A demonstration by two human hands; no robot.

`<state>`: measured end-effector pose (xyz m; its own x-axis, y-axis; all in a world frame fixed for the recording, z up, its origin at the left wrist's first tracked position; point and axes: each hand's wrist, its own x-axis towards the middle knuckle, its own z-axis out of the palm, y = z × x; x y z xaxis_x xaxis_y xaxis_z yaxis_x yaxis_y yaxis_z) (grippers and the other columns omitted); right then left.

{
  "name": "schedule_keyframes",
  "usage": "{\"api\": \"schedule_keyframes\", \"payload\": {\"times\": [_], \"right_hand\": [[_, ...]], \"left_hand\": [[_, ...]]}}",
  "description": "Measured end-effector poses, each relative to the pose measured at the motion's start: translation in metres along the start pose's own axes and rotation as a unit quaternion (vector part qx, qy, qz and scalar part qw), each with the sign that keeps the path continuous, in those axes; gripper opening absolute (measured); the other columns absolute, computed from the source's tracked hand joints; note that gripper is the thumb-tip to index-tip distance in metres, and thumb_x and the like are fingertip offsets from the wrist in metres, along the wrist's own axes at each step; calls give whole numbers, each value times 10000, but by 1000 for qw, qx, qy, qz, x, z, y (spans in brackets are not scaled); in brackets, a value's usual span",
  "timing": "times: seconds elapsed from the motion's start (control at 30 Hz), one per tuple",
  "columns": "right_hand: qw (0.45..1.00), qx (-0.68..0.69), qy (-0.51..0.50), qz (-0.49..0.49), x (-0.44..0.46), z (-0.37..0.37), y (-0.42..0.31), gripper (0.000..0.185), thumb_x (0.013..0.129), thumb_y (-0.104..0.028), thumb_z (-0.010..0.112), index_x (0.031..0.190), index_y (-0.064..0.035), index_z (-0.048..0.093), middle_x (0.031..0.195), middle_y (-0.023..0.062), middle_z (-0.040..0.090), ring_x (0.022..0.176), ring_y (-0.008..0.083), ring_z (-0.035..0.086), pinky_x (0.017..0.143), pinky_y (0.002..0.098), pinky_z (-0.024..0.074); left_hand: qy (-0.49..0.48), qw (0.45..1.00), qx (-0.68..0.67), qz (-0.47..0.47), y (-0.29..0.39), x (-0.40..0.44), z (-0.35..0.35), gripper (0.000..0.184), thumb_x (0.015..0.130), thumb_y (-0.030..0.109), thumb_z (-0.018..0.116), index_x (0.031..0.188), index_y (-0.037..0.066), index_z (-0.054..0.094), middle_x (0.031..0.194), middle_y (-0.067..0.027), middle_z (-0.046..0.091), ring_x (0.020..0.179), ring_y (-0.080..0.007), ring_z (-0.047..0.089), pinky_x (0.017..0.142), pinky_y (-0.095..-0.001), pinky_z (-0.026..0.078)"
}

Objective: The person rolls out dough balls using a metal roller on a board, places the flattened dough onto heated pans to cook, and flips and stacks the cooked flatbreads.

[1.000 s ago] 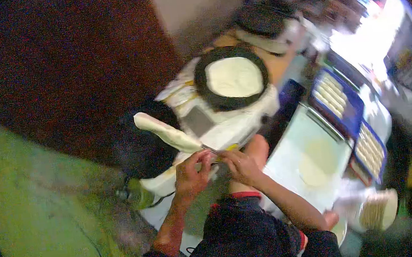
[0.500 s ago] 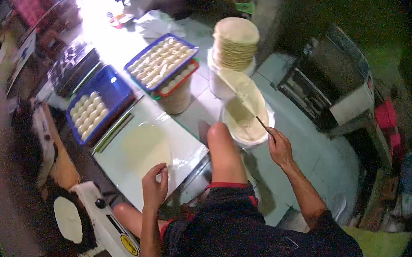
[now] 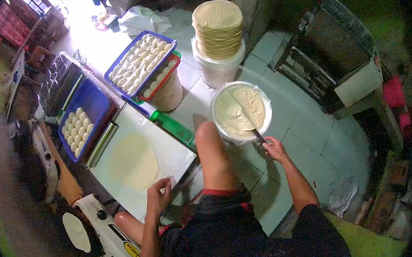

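We see the right hand (image 3: 274, 150) just outside the near rim of a white tub (image 3: 237, 137), its fingers wrapped around the dark handle of a flat tool (image 3: 259, 136). The tool slants over that rim, its handle end towards us and its front part reaching into the tub. Inside the tub we make out a pale flatbread (image 3: 252, 104), browner towards the right rim; a thin line crosses the pale area, and we cannot tell whether it is a blade or a fold.

We find the left hand (image 3: 159, 197) at the near edge of a white board (image 3: 171, 143), half closed, with thumb and fingertips brought near each other. We cannot tell whether it has hold of anything. A thin round dough sheet (image 3: 133, 161) lies across the board's middle, and a metal rod (image 3: 102, 144) runs along its far edge.

Beyond that edge, a blue tray (image 3: 91, 94) carries dough balls (image 3: 78, 128) gathered at one end. Another tray (image 3: 141, 62), full of dough pieces, sits above a red one.

Behind the tub, a tall stack of flatbreads (image 3: 218, 29) stands on a white bucket (image 3: 220, 72). To our left, a pale dough round (image 3: 77, 232) lies over the dark pan beside a white stove (image 3: 94, 210).
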<state>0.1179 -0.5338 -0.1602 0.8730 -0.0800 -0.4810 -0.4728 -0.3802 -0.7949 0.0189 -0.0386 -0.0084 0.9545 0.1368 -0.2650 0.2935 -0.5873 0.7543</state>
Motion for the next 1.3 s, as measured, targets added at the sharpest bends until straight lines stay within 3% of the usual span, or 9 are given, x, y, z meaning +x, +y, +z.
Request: {"api": "schedule_keyframes", "payload": {"times": [0.13, 0.23, 0.43, 0.53, 0.63, 0.77, 0.9, 1.1, 1.3], "right_hand": [[980, -165, 79, -82, -1, 1, 15, 323, 818, -180, 761, 1075, -46, 617, 956, 115, 671, 970, 227, 655, 727, 368, 519], [952, -196, 160, -170, -6, 9, 29, 242, 852, -191, 726, 1008, -33, 630, 881, 99, 674, 843, 216, 671, 693, 380, 527], [989, 36, 111, 87, -17, 15, 49, 194, 941, -198, 593, 964, -11, 640, 697, 69, 652, 595, 190, 640, 587, 378, 520], [948, -135, 254, -135, 6, 34, 99, 223, 966, -224, 566, 932, -19, 648, 696, 73, 649, 543, 179, 618, 507, 349, 501], [931, -194, 281, -131, 20, 51, 84, 262, 973, -257, 561, 923, -17, 654, 679, 69, 640, 535, 187, 614, 506, 349, 498], [969, -108, 209, 76, 23, 61, 70, 299, 969, -283, 568, 1079, -13, 633, 789, 112, 672, 732, 263, 672, 695, 403, 533], [930, -124, 336, -85, -5, 59, 10, 335, 955, -248, 612, 1214, -37, 608, 1180, 163, 650, 1058, 304, 615, 917, 439, 479], [965, -14, 75, -251, -26, 133, -205, 253, 987, -179, 600, 1154, 3, 653, 1023, 75, 680, 931, 192, 647, 818, 344, 518], [865, -172, -225, -414, 17, 344, -333, 226, 918, -185, 619, 975, 4, 730, 918, 201, 697, 867, 336, 672, 793, 380, 529]], "left_hand": [[24, 999, 20, 14, 0, -7, -12, 231, 939, 128, 645, 1098, -28, 706, 980, -190, 740, 904, -247, 729, 817, -340, 551], [42, 999, 21, 20, -6, -7, -15, 222, 933, 126, 650, 1079, -32, 705, 970, -194, 738, 891, -253, 730, 809, -341, 552], [81, 996, 24, 17, -14, -5, -24, 211, 921, 121, 655, 1066, -24, 706, 995, -214, 723, 943, -305, 713, 865, -376, 540], [88, 989, 104, 53, -25, -1, -33, 247, 894, 116, 673, 1106, -12, 674, 1173, -228, 674, 1061, -349, 668, 924, -390, 519], [67, 988, 118, 78, -47, -5, -32, 351, 862, 129, 696, 1185, 19, 616, 1424, -234, 505, 1274, -412, 526, 1028, -478, 451], [-8, 956, 280, 87, -90, -11, -23, 385, 912, 185, 614, 1265, 47, 551, 1570, -217, 300, 1429, -466, 299, 1110, -601, 308], [29, 952, 294, 79, -120, 1, -30, 364, 961, 207, 504, 1267, 9, 512, 1412, -261, 421, 1310, -456, 426, 1115, -610, 285], [69, 949, 306, 8, -112, 88, -147, 275, 939, 210, 524, 1113, -2, 522, 743, -183, 645, 818, -432, 655, 986, -625, 360], [338, 818, 463, 53, -48, 181, -291, 290, 936, 221, 556, 1164, 42, 533, 905, -196, 682, 888, -388, 672, 1073, -677, 293]]}}
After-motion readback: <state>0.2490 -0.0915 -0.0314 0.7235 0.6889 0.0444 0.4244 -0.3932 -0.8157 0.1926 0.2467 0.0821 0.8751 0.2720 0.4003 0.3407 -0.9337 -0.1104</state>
